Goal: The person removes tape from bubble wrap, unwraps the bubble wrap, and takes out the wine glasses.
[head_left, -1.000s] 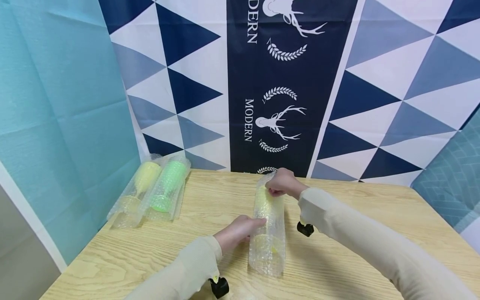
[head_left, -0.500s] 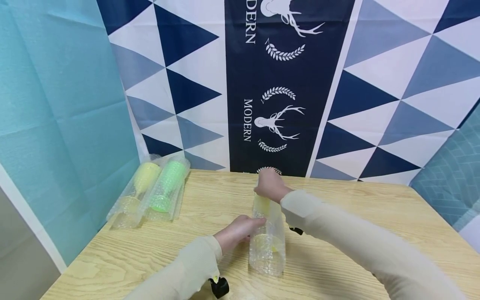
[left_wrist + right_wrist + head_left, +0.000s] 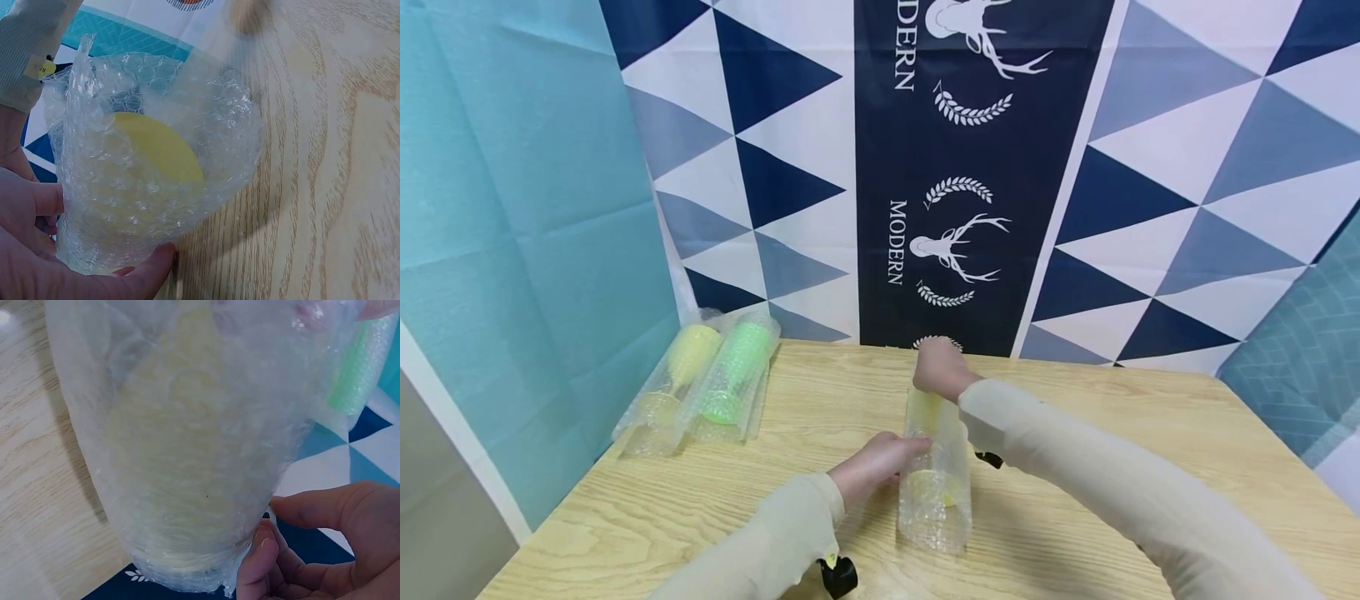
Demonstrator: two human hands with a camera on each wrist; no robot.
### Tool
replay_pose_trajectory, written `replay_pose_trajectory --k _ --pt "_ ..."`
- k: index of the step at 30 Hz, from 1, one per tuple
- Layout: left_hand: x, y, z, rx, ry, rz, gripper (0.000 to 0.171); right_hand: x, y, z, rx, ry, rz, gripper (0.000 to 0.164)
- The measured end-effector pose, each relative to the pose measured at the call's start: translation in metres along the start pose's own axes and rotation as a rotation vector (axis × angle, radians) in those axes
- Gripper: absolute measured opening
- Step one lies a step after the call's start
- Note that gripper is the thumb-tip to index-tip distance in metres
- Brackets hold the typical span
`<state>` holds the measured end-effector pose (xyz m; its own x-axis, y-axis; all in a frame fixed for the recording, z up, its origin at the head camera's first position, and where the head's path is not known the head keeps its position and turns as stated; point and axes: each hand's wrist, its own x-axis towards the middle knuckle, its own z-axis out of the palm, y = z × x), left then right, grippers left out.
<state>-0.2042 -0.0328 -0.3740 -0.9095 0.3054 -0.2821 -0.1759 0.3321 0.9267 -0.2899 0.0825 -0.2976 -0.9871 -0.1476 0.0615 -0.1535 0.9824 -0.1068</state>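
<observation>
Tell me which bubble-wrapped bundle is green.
The green bundle, back left on the table, just right of a yellow bundle. That one and the held bundle, in the left hand and right hand, show yellow.

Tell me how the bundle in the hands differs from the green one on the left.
The held bundle shows yellow inside; the green bundle shows green. The left hand and right hand grip the held bundle; neither touches the green bundle. The green bundle lies farther left than the held bundle. Both are in bubble wrap.
</observation>
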Motion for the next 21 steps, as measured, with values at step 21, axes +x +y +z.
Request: replay_pose_trajectory --k 21 --pt "-0.0022 -0.0006 0.0001 -0.006 -0.011 0.006 0.038 0.0004 0.0062 -0.0049 0.148 -0.029 0.079 0.026"
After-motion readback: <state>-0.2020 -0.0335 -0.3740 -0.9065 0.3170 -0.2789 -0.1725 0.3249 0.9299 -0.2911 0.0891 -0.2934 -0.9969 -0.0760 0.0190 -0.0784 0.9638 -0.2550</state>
